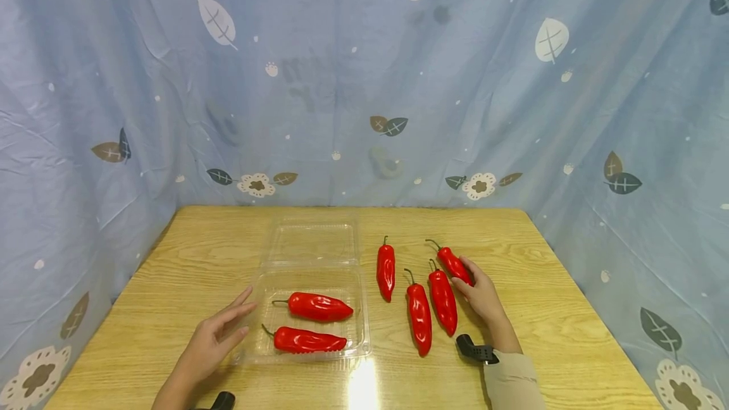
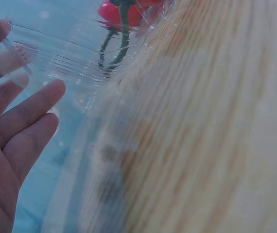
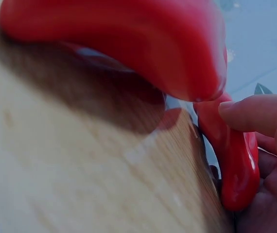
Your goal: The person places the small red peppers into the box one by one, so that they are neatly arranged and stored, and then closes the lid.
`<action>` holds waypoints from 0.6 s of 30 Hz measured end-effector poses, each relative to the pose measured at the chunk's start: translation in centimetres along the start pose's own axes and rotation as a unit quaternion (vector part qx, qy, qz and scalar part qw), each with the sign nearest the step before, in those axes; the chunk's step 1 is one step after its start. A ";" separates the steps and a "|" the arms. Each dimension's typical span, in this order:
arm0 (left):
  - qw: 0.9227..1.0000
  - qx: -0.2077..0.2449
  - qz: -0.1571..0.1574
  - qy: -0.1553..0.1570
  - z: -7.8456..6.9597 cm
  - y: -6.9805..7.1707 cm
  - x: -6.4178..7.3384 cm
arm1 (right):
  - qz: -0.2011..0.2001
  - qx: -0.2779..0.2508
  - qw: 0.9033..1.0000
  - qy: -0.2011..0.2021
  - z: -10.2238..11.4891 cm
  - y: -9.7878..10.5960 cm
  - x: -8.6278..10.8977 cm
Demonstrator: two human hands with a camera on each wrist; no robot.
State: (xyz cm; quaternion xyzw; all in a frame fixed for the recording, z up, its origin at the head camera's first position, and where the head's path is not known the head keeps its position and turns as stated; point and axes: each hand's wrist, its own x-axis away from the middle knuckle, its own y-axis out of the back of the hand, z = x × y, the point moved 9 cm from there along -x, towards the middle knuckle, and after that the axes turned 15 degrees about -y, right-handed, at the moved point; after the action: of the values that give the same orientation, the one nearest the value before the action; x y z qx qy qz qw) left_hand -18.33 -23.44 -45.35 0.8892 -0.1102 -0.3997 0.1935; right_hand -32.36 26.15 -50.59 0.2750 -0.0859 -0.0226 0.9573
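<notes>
My right hand [image 1: 481,293] holds a red chili pepper [image 1: 455,266] by its lower part, at the far right of the loose peppers. In the right wrist view the thumb lies on that pepper [image 3: 238,165], with fingers on its other side; another pepper [image 3: 129,39] fills the upper foreground. My left hand [image 1: 211,343] is at the left edge of a clear plastic clamshell box [image 1: 364,309], fingers loosely extended. Through its wall in the left wrist view, a pepper's green stem [image 2: 124,36] shows. Inside the box lie an upper pepper [image 1: 320,307] and a lower pepper [image 1: 310,340], stems leftward.
The box's lid [image 1: 313,242] lies open toward the back. Right of the box rest three loose peppers: one farther back [image 1: 386,271], one nearest the front [image 1: 419,318] and one beside my right hand [image 1: 443,299]. A blue patterned curtain [image 1: 336,81] surrounds the wooden table [image 1: 211,239].
</notes>
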 end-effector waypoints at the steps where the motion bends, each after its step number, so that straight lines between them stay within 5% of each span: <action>1: 1.000 0.000 0.001 0.001 0.1 0.0 0.0 | -0.002 -0.002 1.000 -0.002 -0.1 0.0 0.0; 18: 1.000 -0.002 -0.004 -0.012 0.2 0.0 0.2 | -0.044 -0.040 0.998 -0.028 -0.3 1.0 0.0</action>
State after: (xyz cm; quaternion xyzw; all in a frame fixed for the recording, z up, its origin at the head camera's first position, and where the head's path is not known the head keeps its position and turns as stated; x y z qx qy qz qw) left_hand -18.35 -23.57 -45.54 0.8845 -0.1079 -0.4113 0.1921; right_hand -32.31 27.20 -50.30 0.2396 -0.0999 -0.0757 0.9627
